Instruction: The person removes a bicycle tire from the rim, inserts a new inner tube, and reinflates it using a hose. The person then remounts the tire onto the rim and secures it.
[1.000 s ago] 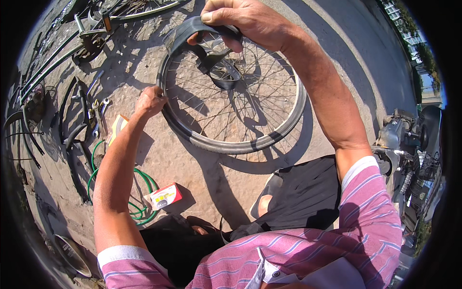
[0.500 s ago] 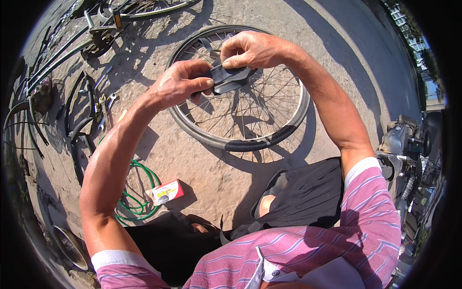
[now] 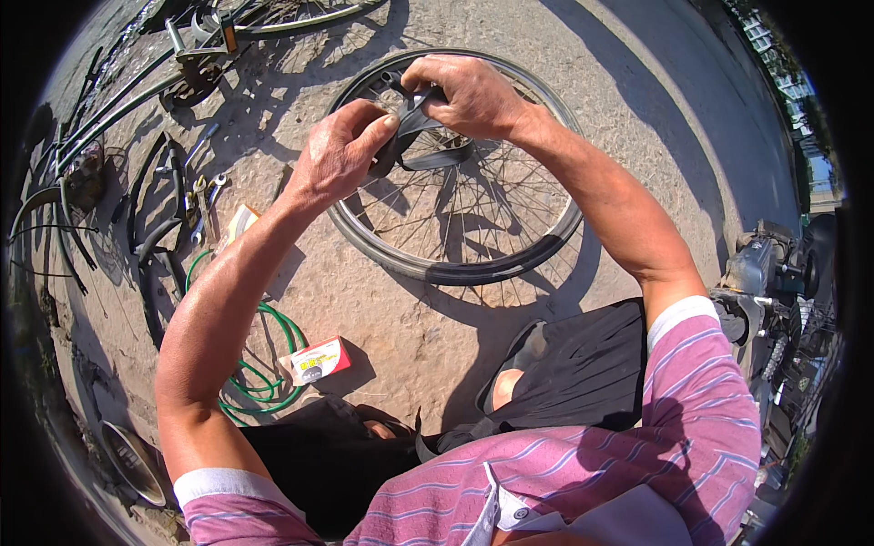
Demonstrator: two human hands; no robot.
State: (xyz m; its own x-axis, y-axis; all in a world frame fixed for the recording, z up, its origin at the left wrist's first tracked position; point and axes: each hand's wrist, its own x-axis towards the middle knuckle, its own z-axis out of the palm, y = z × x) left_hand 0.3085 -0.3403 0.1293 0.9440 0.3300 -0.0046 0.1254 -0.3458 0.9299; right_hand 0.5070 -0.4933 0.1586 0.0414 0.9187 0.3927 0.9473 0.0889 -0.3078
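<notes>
A folded black inner tube (image 3: 415, 123) is gripped between my two hands, above the far left part of a bicycle wheel. My left hand (image 3: 341, 153) pinches it from the left, thumb on top. Curled over its upper end is my right hand (image 3: 469, 96), with those fingertips partly hidden. One flat loop of the tube hangs to the right below my hands, and an end sticks up to the left of my right fingers. Beneath lies the spoked bicycle wheel (image 3: 455, 272) with a dark tyre, flat on the concrete.
By my left forearm are a red-and-white box (image 3: 320, 361), a coiled green hose (image 3: 293, 335) and several wrenches (image 3: 200, 193). A bicycle frame (image 3: 118, 111) lies at the far left. Machine parts (image 3: 760, 264) stand at the right edge.
My right hand has shifted slightly left and turned over the tube. The tube, spread flat between my fingers before, is now bunched and twisted, with its loop hanging lower.
</notes>
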